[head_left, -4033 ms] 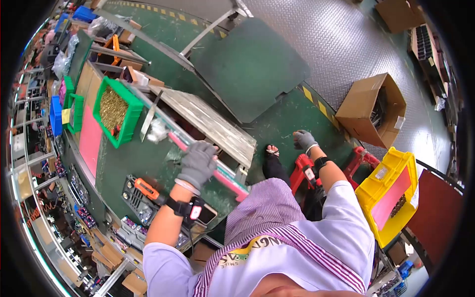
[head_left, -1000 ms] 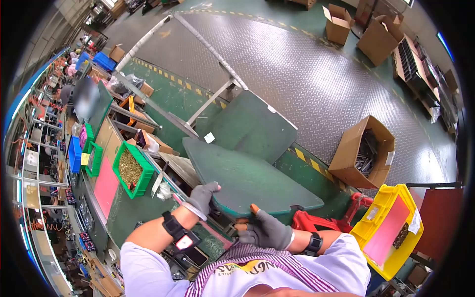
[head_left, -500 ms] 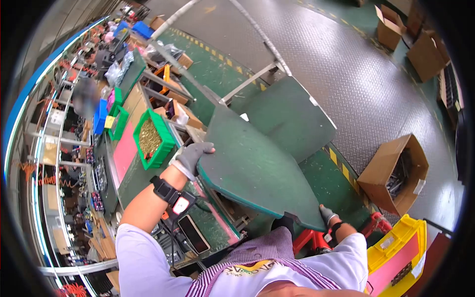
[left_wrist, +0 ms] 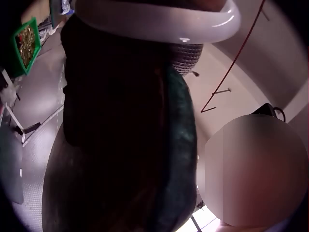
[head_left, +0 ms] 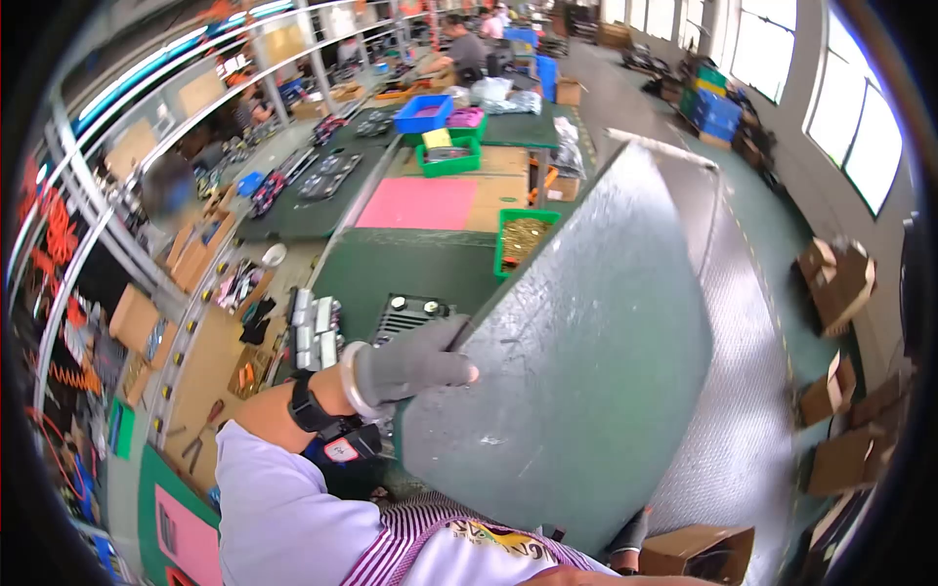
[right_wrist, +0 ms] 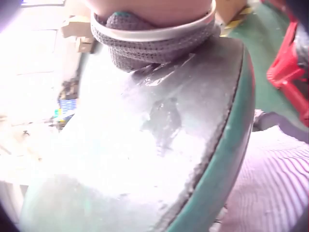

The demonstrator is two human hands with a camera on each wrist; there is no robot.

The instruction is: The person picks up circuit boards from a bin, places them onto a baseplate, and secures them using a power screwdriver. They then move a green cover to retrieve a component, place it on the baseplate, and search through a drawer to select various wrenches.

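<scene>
A large green board (head_left: pixel 576 361) with a scuffed surface stands steeply tilted in front of the person in the head view. The left gloved hand (head_left: pixel 415 366) grips its left edge, thumb lying over the near face. At the board's lower right edge is the right gloved hand (head_left: pixel 630 537), holding it there, mostly hidden. In the left wrist view the board's green rim (left_wrist: pixel 181 145) runs beside a very dark area where fingers cannot be made out. The right wrist view shows the right glove (right_wrist: pixel 154 46) against the board's shiny face (right_wrist: pixel 169 121), fingers largely out of sight.
Left of the board runs a green workbench (head_left: pixel 362 269) with a pink sheet (head_left: pixel 420 203) and a green bin of brass-coloured parts (head_left: pixel 523 239). An open carton (head_left: pixel 699 552) is by the right hand. Red metal legs (right_wrist: pixel 289 72) stand beside the person.
The board has gone from lying flatter to standing steeply, with both hands still on it. The head view has swung from the floor toward the long bench and windows.
</scene>
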